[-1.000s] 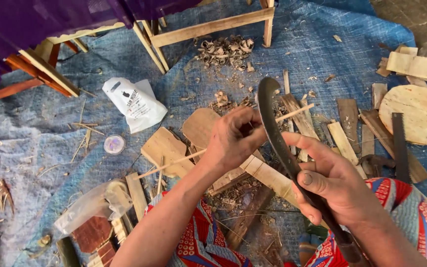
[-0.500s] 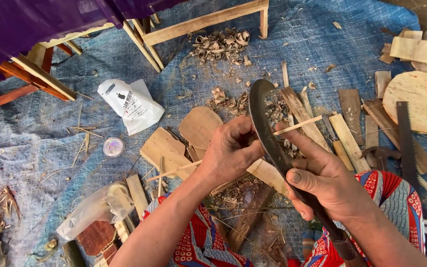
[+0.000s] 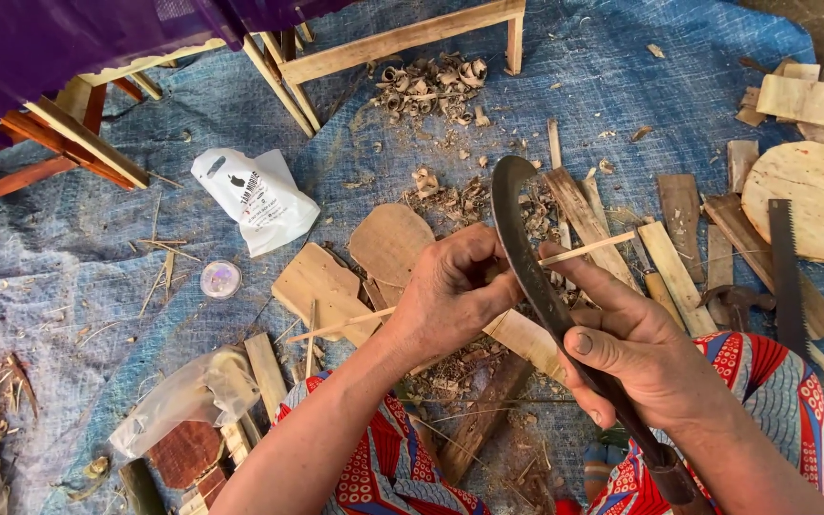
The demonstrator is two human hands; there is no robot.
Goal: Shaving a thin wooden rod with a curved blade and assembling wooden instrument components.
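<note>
Over a blue tarp [image 3: 622, 86] strewn with offcuts, the right hand [image 3: 641, 358] is clenched around the handle of a curved knife [image 3: 526, 257], thumb pressed along the grip, while the left hand [image 3: 455, 291] pinches a thin stick [image 3: 584, 250] between thumb and fingertips and holds it across the blade's inner edge. Compared with a second ago, the knife's hooked tip points a little more to the left and the stick reaches further out to the right of the blade, its free end now over the flat slats [image 3: 669, 267]; the left hand has closed in tighter against the metal. That reads as a shaving stroke under way, the stick being drawn along the edge to thin it.

The blade is dark, dull steel with a worn, pitted face and a sickle-like bend; the stick is pale, straight and slender, freshly cut wood. Curled shavings [image 3: 431, 86] lie heaped farther off, dry and brown. A round wooden disc [image 3: 803, 200] with a rough face sits at the right, a saw [image 3: 786, 277] with fine teeth just beside it. A white plastic bag [image 3: 255, 195] lies crumpled to the left
</note>
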